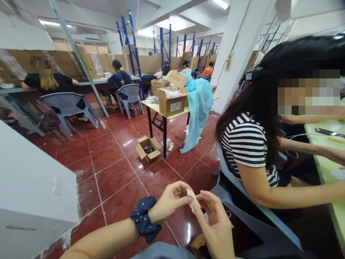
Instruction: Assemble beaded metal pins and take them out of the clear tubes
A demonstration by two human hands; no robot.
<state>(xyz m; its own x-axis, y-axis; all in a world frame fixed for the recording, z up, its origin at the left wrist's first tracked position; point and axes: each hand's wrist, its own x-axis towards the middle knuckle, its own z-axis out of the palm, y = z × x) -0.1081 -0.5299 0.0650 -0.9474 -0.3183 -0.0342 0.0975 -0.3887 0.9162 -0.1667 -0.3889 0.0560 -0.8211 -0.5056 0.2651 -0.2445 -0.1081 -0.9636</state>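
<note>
A small, pale cream, lumpy piece (192, 200) is held between both hands at the lower middle of the view. My left hand (172, 199) comes from the left, with a dark dotted scrunchie (146, 218) round its wrist, and its thumb and fingers pinch the upper part of the piece. My right hand (217, 223) grips the piece from the right, its thumb against the lower end. What the piece is cannot be made out. Below my right hand, a bit of something white and a thin loop show in part.
A person in a striped shirt (246, 140) sits close on the right at a pale green table (323, 163). Ahead stand a table with cardboard boxes (172, 104) and blue sheeting (199, 104), and an open box (148, 149) on the floor. A white block (35, 172) is at left.
</note>
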